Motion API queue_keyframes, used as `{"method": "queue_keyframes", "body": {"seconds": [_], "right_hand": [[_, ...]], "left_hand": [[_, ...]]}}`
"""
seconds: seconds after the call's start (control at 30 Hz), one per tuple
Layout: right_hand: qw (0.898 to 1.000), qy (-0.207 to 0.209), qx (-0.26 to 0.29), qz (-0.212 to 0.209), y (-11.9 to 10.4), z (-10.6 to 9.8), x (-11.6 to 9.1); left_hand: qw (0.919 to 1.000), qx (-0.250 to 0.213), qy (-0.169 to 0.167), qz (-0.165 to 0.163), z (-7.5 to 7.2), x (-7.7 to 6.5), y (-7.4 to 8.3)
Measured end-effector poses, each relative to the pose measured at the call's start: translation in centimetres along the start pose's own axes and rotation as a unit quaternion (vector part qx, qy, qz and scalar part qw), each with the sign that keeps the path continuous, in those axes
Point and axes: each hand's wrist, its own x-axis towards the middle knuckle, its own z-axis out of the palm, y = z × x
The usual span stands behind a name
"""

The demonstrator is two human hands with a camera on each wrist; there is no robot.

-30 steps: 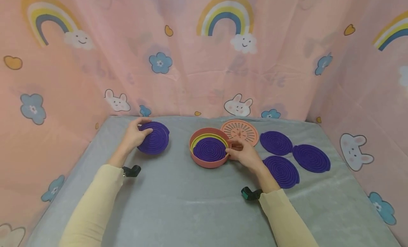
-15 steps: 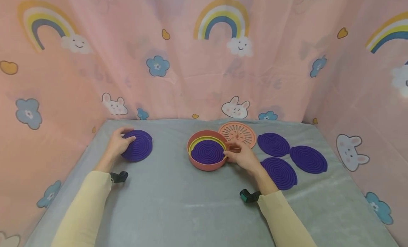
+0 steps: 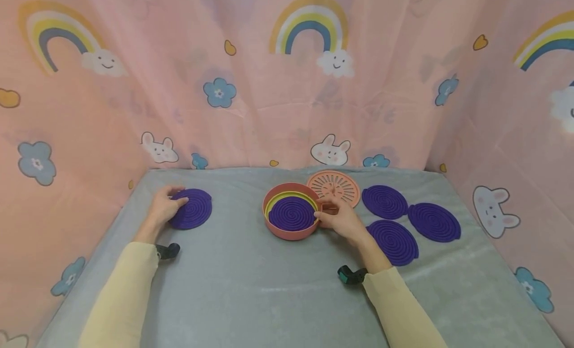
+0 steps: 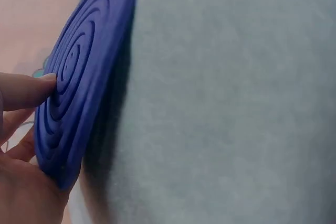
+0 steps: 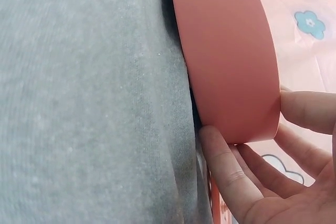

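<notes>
At the left of the table, my left hand pinches a purple spiral-ribbed coaster by its edge. The left wrist view shows the thumb on the ribbed face of this coaster and the other fingers behind it, with a shadow on the cloth beside it. In the middle stands a round pink holder with a yellow ring inside and another purple coaster in it. My right hand grips the right side of the holder, thumb at its rim and fingers along its wall.
Three more purple coasters lie to the right: one at the back, one at the far right and one nearer, partly behind the right forearm. A slotted orange-pink disc lies behind the holder. A patterned pink curtain borders the grey-clothed table.
My left hand has carried its coaster leftward and lowered it toward the cloth, slowing in the last half second. The right hand and the holder stay in place.
</notes>
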Motion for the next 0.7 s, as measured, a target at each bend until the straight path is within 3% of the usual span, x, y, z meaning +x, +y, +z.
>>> {"method": "queue_keyframes", "body": {"seconds": [0.17, 0.33, 0.5, 0.7], "right_hand": [[1.0, 0.0, -0.006, -0.003, -0.3, 0.0, -0.1], [1.0, 0.001, -0.009, -0.005, -0.4, 0.1, -0.2], [1.0, 0.0, -0.003, -0.005, -0.2, 0.1, -0.1], [1.0, -0.001, -0.003, -0.002, -0.2, -0.1, -0.1]], "left_hand": [[0.9986, 0.05, 0.002, 0.014, 0.5, 0.0, -0.1], [0.9985, 0.052, 0.003, 0.016, 0.3, -0.1, 0.4], [0.9984, 0.049, 0.003, 0.027, -0.1, -0.4, 1.7], [0.9949, 0.06, 0.004, 0.08, 0.2, -1.0, 4.1]]}}
